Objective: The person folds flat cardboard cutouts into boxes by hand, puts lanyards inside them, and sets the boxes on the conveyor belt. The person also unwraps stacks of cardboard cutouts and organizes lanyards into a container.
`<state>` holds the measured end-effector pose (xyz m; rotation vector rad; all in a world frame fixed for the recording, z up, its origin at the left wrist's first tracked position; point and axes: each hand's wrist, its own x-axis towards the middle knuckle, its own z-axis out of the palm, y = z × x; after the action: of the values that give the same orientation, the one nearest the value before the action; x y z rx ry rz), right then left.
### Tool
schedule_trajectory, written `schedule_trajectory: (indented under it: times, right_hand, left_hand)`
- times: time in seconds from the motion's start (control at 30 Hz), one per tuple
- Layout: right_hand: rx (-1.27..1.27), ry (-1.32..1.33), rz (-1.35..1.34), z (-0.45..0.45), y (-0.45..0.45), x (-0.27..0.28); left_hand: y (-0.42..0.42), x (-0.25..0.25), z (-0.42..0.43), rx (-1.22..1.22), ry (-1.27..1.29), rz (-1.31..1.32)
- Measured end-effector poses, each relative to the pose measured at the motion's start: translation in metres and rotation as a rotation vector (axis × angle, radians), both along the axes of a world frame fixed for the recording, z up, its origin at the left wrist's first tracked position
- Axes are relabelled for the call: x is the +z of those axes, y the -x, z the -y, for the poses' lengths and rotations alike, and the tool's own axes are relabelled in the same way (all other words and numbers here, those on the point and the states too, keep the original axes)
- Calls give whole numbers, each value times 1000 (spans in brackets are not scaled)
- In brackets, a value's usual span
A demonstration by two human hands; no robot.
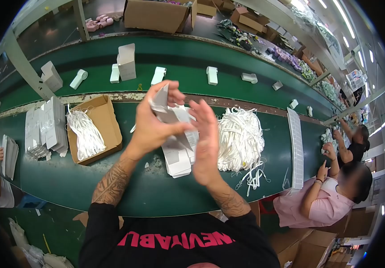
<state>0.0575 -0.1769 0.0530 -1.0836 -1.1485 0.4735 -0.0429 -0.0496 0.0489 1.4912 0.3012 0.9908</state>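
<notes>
In front of me my left hand [154, 123] is wrapped round a small white carton [160, 100], whose flap stands up between thumb and fingers. My right hand [207, 140] is held beside the carton, fingers stretched out and slightly blurred; whether it touches the carton I cannot tell. Below both hands lies a pile of flat white cartons [177, 161], partly covered by them. Just right of my right hand is a big heap of white straps [241, 139]. An open brown box [95, 154] with a bundle of white straps [85, 134] sits left of my left forearm.
Stacks of folded white cartons [56, 125] stand at the left. Along the green belt [183, 53] lie several white handheld devices [212, 76] and an upright carton [126, 61]. A long white sheet [295, 147] lies at right, near a co-worker in pink [313, 201].
</notes>
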Motion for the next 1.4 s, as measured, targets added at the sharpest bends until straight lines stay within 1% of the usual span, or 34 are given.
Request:
schedule_trajectory:
  times: [0.03,0.07,0.1,0.13,0.17,0.23,0.27,0.33,0.4,0.47,0.53,0.63,0.67,0.7,0.77,0.8,0.87,0.9,0.93,1.0,1.03,1.07,1.13,1.17,1.2,1.23,1.3,1.37,1.4]
  right_hand:
    - [26,-31,-6,-8,9,4]
    - [10,-44,5,-14,14,5]
    - [-3,-57,17,-21,18,7]
    - [-10,-73,32,-25,18,9]
    - [-67,-76,165,-26,12,9]
    - [-178,-79,423,-21,-9,9]
    - [-280,-76,540,-18,-16,13]
    - [-182,-114,747,-19,-31,23]
    - [-182,-219,634,-22,-31,16]
    - [-170,-227,420,-21,-27,17]
    - [-222,-316,483,-24,-37,14]
    - [-121,-285,424,-23,-47,2]
    - [-51,-271,299,-26,-52,1]
    - [13,-260,169,-29,-57,0]
    - [15,-255,-235,-42,-48,0]
    - [110,-217,-304,-38,-47,-1]
    - [-33,-149,-306,-38,6,-8]
    - [-49,-135,-268,-38,15,-10]
    - [-66,-122,-231,-37,23,-11]
    - [20,-135,-72,-30,15,-13]
    - [22,-96,-114,-29,12,-12]
    - [26,-58,-157,-29,9,-8]
    - [35,-11,-229,-29,8,2]
    - [30,-36,-196,-28,7,2]
    - [27,-61,-160,-27,5,1]
    - [25,-89,-124,-27,3,1]
    - [74,-134,-212,-21,-3,1]
    - [120,-183,-287,-19,-5,2]
    - [140,-205,-320,-18,-5,3]
  left_hand:
    - [-5,-4,3,16,-185,92]
    - [-8,-3,17,-48,-31,110]
    - [-10,-7,16,-150,-19,170]
    - [-8,-8,15,-175,-36,193]
    - [-4,-6,12,-194,-53,215]
    - [10,5,5,-333,-4,150]
    - [15,7,3,-409,29,117]
    - [16,3,6,-478,110,100]
    - [15,4,8,-548,156,91]
    - [12,1,7,-640,191,116]
    - [8,2,12,-695,207,145]
    - [10,9,19,-568,300,8]
    - [8,5,18,-495,284,43]
    - [7,5,15,-330,157,-33]
    - [7,6,9,5,-103,-182]
    - [5,6,13,198,-122,-134]
    - [-3,-13,11,325,-315,28]
    - [-6,-16,12,384,-408,108]
    - [-9,-18,19,390,-516,122]
    - [-11,-15,28,362,-372,175]
    - [-11,-12,32,350,-302,204]
    - [-7,-9,33,343,-375,124]
    - [-4,-9,41,359,-359,52]
    - [-5,-9,45,363,-347,13]
    - [-8,-9,46,390,-383,70]
    - [-11,-11,44,361,-429,167]
    - [-18,-13,39,299,-514,357]
    - [-14,-2,30,265,-724,303]
    - [-7,1,23,308,-903,215]
